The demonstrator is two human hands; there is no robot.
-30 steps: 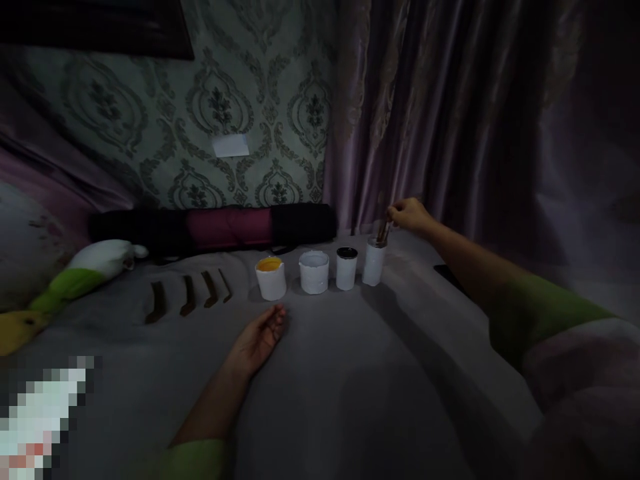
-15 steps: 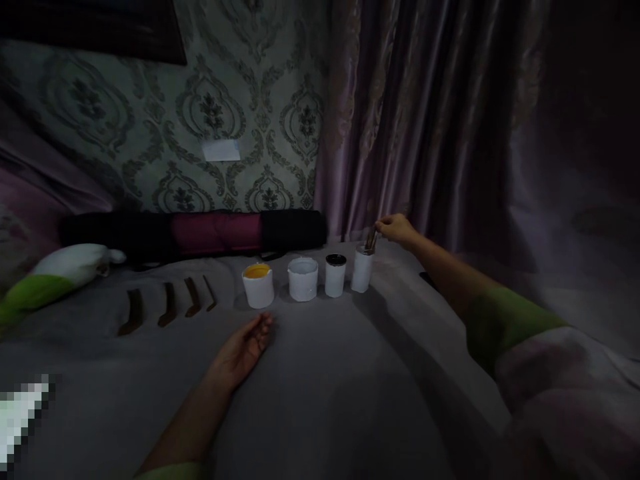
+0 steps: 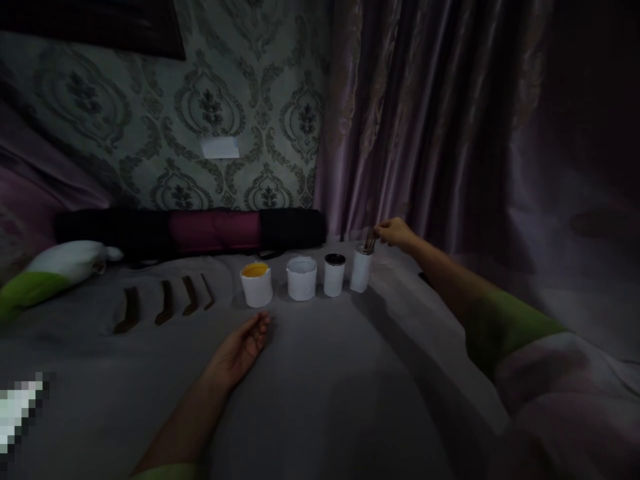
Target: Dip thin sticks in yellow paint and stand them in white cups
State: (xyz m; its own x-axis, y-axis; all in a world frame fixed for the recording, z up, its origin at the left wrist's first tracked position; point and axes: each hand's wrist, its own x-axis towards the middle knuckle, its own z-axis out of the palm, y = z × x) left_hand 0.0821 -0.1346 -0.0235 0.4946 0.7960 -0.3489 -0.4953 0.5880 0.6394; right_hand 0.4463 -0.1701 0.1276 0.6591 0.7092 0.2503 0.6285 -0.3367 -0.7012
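My right hand (image 3: 393, 232) is closed in a pinch at the top of some thin brown sticks (image 3: 370, 239). These stand in a tall white container (image 3: 361, 270); how many the fingers hold is unclear. My left hand (image 3: 243, 350) rests palm up on the grey sheet (image 3: 320, 400), fingers loosely curled and holding nothing. Just beyond it stands a white tub (image 3: 257, 291) with yellow inside. To its right are a wide white tub (image 3: 301, 283) with pale contents and a narrower white container (image 3: 333, 280) with a dark top.
Several dark brown bent pieces (image 3: 164, 303) lie in a row at left. A white and green plush toy (image 3: 60, 270) lies beyond them. Along the wall runs a black and maroon roll (image 3: 215, 231). Purple curtains (image 3: 400, 120) hang behind my right hand.
The view has shifted very slightly. Both hands keep nearly the same places, the right still at the sticks and the left still on the sheet.
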